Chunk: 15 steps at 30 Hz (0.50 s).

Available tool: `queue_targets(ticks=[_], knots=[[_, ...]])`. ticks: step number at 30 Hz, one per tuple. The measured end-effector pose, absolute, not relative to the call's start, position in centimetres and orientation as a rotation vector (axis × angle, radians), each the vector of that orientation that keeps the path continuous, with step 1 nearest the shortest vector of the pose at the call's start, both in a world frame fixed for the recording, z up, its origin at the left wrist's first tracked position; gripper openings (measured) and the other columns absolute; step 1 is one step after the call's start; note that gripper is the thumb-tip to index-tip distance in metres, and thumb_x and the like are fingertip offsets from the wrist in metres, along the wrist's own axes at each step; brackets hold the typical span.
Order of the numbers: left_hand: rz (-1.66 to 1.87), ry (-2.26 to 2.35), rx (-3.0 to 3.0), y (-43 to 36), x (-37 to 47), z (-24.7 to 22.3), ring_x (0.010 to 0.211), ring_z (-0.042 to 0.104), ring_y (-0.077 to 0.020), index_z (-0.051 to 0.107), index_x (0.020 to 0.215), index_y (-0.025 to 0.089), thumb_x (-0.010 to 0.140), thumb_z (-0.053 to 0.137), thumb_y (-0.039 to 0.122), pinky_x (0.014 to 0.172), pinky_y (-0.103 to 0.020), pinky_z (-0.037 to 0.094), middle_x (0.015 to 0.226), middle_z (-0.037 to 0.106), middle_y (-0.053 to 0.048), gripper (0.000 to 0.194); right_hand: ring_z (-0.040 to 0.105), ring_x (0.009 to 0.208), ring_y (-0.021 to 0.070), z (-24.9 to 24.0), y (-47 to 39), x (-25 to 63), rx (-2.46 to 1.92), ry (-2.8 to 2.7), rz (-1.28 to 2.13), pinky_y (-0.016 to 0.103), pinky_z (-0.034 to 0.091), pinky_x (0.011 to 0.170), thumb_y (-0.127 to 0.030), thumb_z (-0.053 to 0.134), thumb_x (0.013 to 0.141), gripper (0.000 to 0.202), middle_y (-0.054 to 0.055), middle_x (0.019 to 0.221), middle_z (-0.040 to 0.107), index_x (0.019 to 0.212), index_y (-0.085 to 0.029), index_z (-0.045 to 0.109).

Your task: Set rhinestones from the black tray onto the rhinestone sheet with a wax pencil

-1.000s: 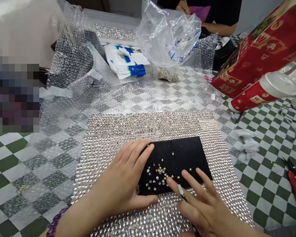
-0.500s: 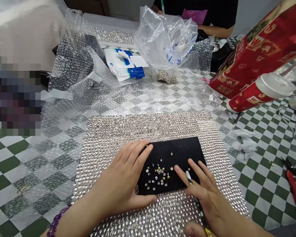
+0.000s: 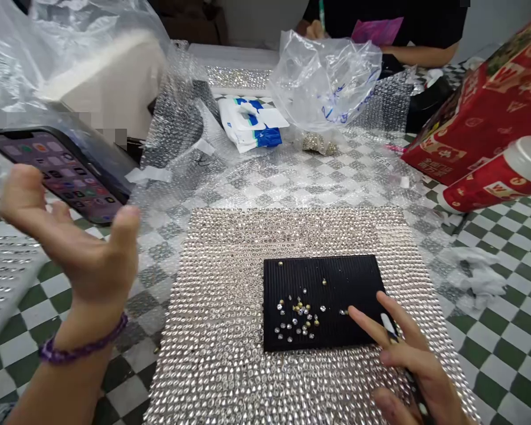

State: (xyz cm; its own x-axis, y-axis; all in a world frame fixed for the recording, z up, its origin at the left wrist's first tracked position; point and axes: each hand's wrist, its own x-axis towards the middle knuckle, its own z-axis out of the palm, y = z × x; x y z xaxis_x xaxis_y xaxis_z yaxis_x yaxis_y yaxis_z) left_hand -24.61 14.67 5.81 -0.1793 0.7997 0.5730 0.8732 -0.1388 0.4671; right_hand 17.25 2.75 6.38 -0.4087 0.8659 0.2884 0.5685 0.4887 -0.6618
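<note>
1. Resting my right hand (image 3: 402, 360) on the lower right corner of the black ridged tray (image 3: 323, 302), index finger stretched out onto it, a thin pen (image 3: 392, 330) pinched between the fingers.
2. I am holding my left hand (image 3: 77, 248) up off the table, fingers spread and curled, gripping nothing, just in front of a phone (image 3: 66, 171).
3. Loose rhinestones (image 3: 297, 316) are lying scattered on the tray, left of my fingertip.
4. The tray is sitting on a rhinestone sheet (image 3: 221, 330) over bubble wrap (image 3: 265, 177).
</note>
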Motion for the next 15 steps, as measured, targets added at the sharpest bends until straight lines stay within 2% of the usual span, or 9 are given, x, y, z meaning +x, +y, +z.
queue_targets(ticks=[1,2,3,6,8,9,12,15], knots=[[-1.273,-2.083,-1.812,15.2,-26.1,5.6,0.157,0.009,-0.0403,0.009,0.155,0.032,0.104,0.049,0.056,0.124,-0.075,0.013,0.166,0.007,-0.01,0.07,0.068,0.129,0.0363,6.3,2.7,17.3,-1.183,-2.08,0.649,0.057,0.057,0.11,-0.016,0.064,0.089,0.03,0.011,0.149,0.064,0.114,-0.029,0.057],[-1.303,-2.156,-1.713,15.7,-27.4,5.4,0.156,0.013,-0.0435,0.01,0.154,0.028,0.103,0.051,0.06,0.121,-0.077,0.017,0.165,0.011,-0.014,0.073,0.07,0.127,0.0367,6.1,2.7,17.3,-1.191,-2.039,0.664,0.057,0.058,0.108,-0.015,0.064,0.088,0.03,0.011,0.151,0.063,0.114,-0.028,0.058],[-1.321,-2.206,-1.649,16.3,-28.5,5.3,0.156,0.011,-0.0442,0.009,0.154,0.024,0.102,0.051,0.064,0.121,-0.077,0.017,0.166,0.011,-0.017,0.078,0.07,0.126,0.0371,5.9,2.7,17.4,-1.191,-2.011,0.676,0.057,0.059,0.107,-0.014,0.064,0.088,0.03,0.011,0.152,0.062,0.114,-0.028,0.058],[-1.321,-2.32,-1.539,18.2,-30.6,5.4,0.158,-0.006,-0.0413,-0.002,0.157,0.013,0.097,0.057,0.069,0.124,-0.068,0.007,0.169,-0.005,-0.024,0.101,0.069,0.128,0.0371,5.2,2.8,17.8,-1.167,-1.978,0.687,0.054,0.062,0.103,-0.012,0.063,0.088,0.029,0.012,0.155,0.059,0.114,-0.027,0.06],[-1.307,-2.423,-1.478,19.8,-31.5,5.6,0.158,-0.003,-0.0417,-0.006,0.158,0.011,0.089,0.068,0.068,0.126,-0.066,0.008,0.17,-0.004,-0.023,0.117,0.066,0.133,0.0362,4.7,2.7,18.2,-1.151,-1.986,0.676,0.052,0.063,0.103,-0.011,0.061,0.09,0.028,0.013,0.156,0.057,0.114,-0.026,0.06],[-1.29,-2.467,-1.459,20.6,-31.9,5.7,0.158,-0.001,-0.0419,-0.002,0.16,0.011,0.085,0.073,0.066,0.129,-0.065,0.008,0.171,-0.001,-0.022,0.119,0.063,0.136,0.0356,4.4,2.7,18.4,-1.149,-1.992,0.66,0.052,0.061,0.106,-0.011,0.06,0.091,0.027,0.013,0.156,0.057,0.113,-0.025,0.06],[-1.265,-2.479,-1.329,22.0,-32.4,5.7,0.156,0.014,-0.0444,0.019,0.162,0.017,0.084,0.079,0.062,0.128,-0.067,0.014,0.168,0.018,-0.019,0.108,0.056,0.144,0.0325,3.9,2.5,18.5,-1.131,-2.018,0.61,0.053,0.048,0.12,-0.012,0.057,0.094,0.022,0.012,0.147,0.066,0.111,-0.024,0.059],[-1.276,-2.434,-1.236,22.1,-32.0,5.4,0.155,0.018,-0.0447,0.025,0.162,0.02,0.088,0.077,0.059,0.127,-0.067,0.016,0.167,0.02,-0.016,0.099,0.059,0.141,0.0311,3.7,2.3,18.1,-1.148,-1.971,0.599,0.055,0.043,0.124,-0.015,0.051,0.098,0.018,0.01,0.136,0.073,0.11,-0.025,0.059]])
